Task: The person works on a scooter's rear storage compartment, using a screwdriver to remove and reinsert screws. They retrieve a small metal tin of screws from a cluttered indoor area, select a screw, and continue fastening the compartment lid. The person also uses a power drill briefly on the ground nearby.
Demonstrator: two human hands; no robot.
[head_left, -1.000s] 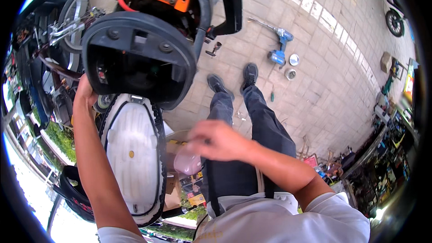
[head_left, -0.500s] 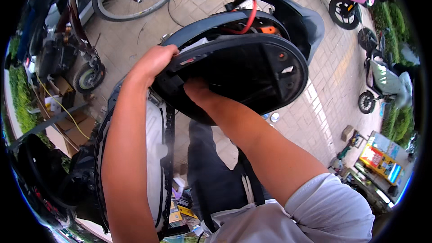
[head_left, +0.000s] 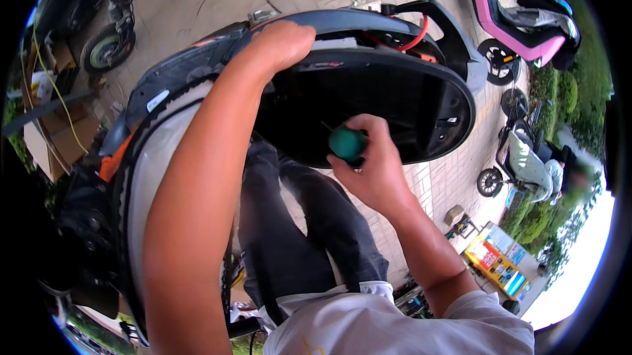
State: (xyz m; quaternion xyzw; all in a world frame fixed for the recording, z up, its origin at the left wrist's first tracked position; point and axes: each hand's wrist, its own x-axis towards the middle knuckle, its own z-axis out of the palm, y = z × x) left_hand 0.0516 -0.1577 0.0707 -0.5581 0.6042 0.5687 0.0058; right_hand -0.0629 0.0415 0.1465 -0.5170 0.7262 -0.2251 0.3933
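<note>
A black, oval under-seat storage bin (head_left: 388, 101) sits tilted in the body of a grey scooter (head_left: 178, 62). My left hand (head_left: 284, 44) is closed over its far left rim, with the fingertips hidden behind the edge. In front of the bin's near side, my right hand (head_left: 382, 167) grips a round green thing (head_left: 347, 144) between thumb and fingers; blur hides what kind it is. A red cable (head_left: 415, 36) loops out beyond the bin's far edge. Under my left forearm lies a pale panel (head_left: 174, 131) with a black jagged border.
The grey tail piece (head_left: 454, 39) curves past the bin's right end. A pink scooter (head_left: 490, 13) and a pale green one (head_left: 526, 157) stand at right. Cardboard boxes (head_left: 56, 134) and a small wheel (head_left: 108, 49) are at left. A yellow-and-red box (head_left: 497, 266) lies lower right.
My right hand has come out from deep inside the bin and now shows the round green thing. My left hand remains on the rim. The view has shifted.
</note>
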